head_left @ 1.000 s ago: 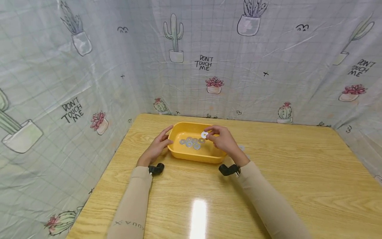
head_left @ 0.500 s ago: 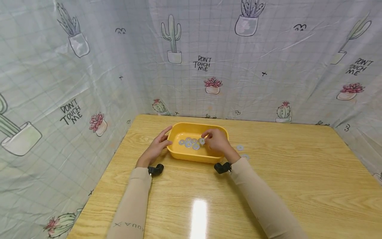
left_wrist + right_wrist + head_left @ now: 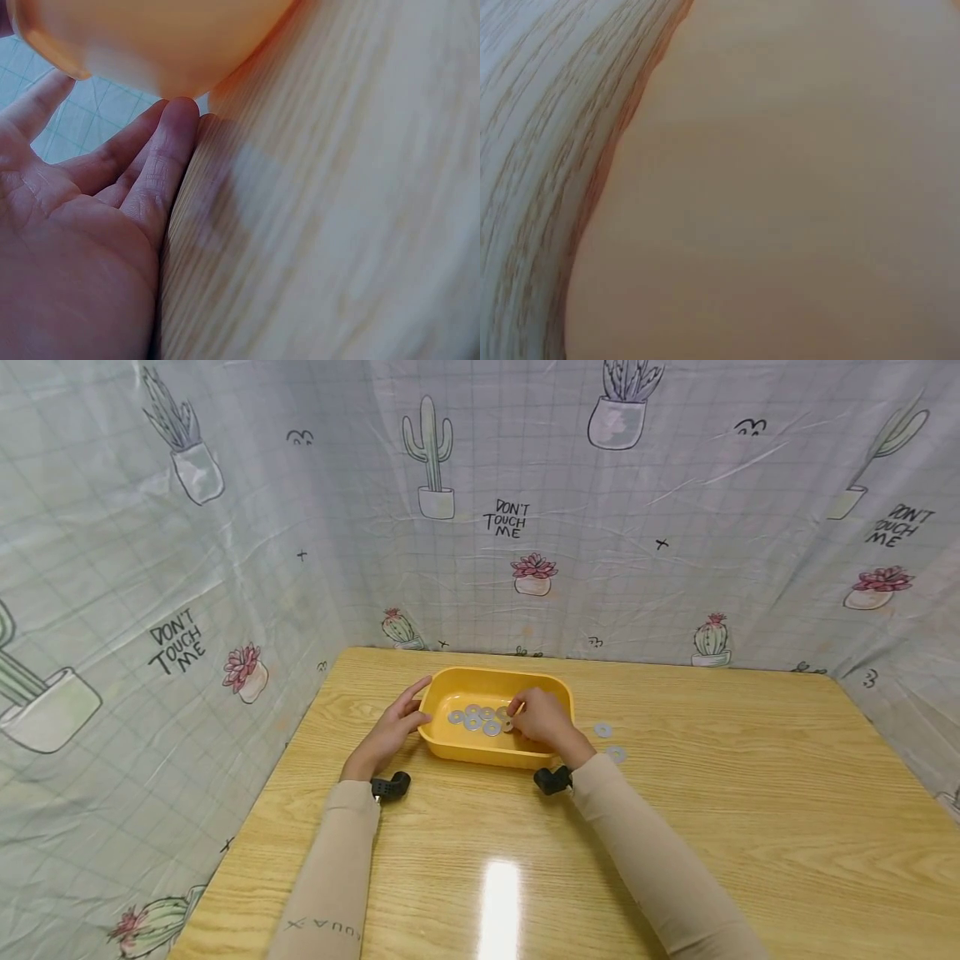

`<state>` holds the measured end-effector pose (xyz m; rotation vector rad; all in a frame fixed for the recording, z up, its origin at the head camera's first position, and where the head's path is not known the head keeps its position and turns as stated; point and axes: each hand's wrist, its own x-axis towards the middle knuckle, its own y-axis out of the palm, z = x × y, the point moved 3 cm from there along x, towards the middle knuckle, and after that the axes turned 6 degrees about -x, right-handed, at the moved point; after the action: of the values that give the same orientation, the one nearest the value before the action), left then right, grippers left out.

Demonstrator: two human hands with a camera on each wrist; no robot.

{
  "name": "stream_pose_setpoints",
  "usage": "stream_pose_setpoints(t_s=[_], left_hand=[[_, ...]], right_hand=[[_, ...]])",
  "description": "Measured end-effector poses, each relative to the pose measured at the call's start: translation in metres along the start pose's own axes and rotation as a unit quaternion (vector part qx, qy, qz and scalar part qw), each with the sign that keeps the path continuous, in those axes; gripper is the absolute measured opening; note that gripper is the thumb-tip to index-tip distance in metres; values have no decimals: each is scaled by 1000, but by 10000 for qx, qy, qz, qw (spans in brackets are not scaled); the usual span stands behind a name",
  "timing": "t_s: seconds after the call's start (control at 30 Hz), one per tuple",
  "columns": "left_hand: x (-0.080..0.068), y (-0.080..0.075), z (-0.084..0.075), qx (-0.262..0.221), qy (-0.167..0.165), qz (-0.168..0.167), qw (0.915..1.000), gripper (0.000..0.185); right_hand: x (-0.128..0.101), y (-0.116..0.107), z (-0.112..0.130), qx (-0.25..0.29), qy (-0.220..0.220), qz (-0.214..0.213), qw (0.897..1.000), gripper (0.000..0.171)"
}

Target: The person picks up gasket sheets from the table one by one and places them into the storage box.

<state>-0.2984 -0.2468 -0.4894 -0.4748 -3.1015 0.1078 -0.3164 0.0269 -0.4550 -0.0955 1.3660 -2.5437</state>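
Observation:
A yellow plastic tray (image 3: 497,676) sits on the wooden table (image 3: 675,827) and holds several flat metal washers (image 3: 472,718). My right hand (image 3: 517,717) reaches down into the tray from the right and pinches one washer (image 3: 507,725) low over the tray floor, beside the others. My left hand (image 3: 412,708) rests with straight fingers against the tray's left end. In the left wrist view the left hand (image 3: 112,172) lies open, fingertips touching the tray (image 3: 150,37) underside. The right wrist view shows only the blurred tray wall (image 3: 795,195) and table (image 3: 532,112).
Two loose washers (image 3: 603,729) (image 3: 617,752) lie on the table just right of the tray. Cactus-print cloth (image 3: 225,527) walls in the table at the back and left. Bare wood stretches to the right and toward me.
My right hand has lowered and moved left with the washer, from above the tray's far rim down to the tray floor. The left hand has stayed put.

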Motion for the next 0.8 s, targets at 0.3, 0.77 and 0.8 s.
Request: stream_pose_setpoints(t_s=[0.3,0.77,0.8], left_hand=[[1,-1,1,-58,-20,9,10000,65],[0,-1,1,-3,-12,17,10000,66],[1,-1,1,-10,-5,10,10000,66]], right_hand=[[-1,-4,3,196,-394,-301,9986,16],[-33,-72,-24,2042,-461,-1508,9662,20],[-35,-78,-33,2227,-315,-1596,9612,21]])
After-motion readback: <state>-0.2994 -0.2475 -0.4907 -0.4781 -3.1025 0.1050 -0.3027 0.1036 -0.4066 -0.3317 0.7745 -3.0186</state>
